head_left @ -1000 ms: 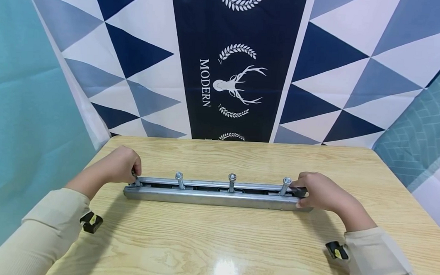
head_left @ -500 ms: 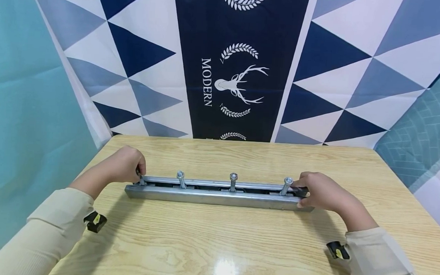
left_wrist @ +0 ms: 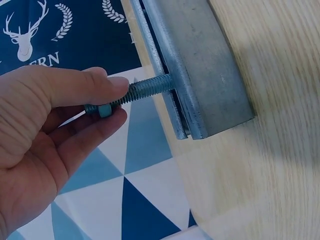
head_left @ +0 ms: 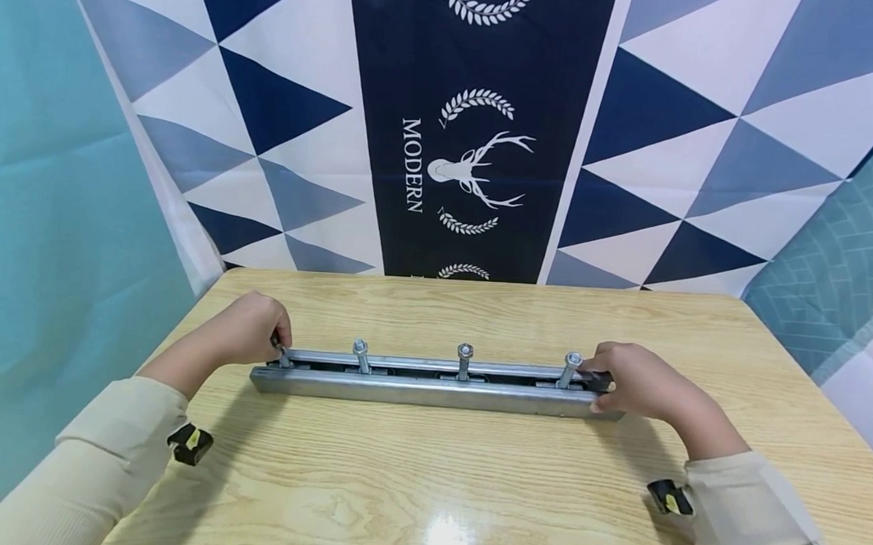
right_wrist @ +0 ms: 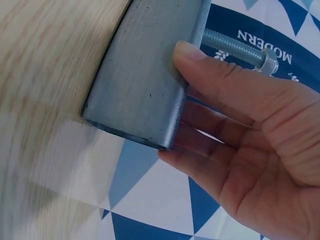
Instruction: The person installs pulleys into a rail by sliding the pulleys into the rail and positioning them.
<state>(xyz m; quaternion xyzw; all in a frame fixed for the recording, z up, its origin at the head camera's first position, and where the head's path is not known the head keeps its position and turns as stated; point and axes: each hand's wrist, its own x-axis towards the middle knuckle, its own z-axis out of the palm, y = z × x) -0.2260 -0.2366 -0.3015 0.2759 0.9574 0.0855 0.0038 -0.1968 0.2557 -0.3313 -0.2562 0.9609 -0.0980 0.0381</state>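
A slotted steel channel (head_left: 423, 393) lies lengthwise across the wooden table, slot upward. Near its left end my left hand (head_left: 252, 329) pinches a threaded bolt (left_wrist: 150, 87) between thumb and fingers, around the nut (left_wrist: 104, 110) by its top. The bolt's lower end goes into the slot. At the opposite end my right hand (head_left: 638, 378) grips the channel, thumb on the near wall and fingers on the far side and end. Three more bolts stand from the slot: a left one (head_left: 360, 357), a middle one (head_left: 465, 363), and one (head_left: 569, 372) beside my right hand.
The wooden table (head_left: 367, 475) has its back edge against a wall covering (head_left: 469, 225) with triangles and a deer print. Pale blue-green sheeting (head_left: 61, 228) hangs at the left. A small black device (head_left: 190, 444) is worn at each wrist.
My left hand has shifted slightly right along the channel, with the bolt it pinches. My right hand keeps its grip, and the other bolts stay in place along the slot.
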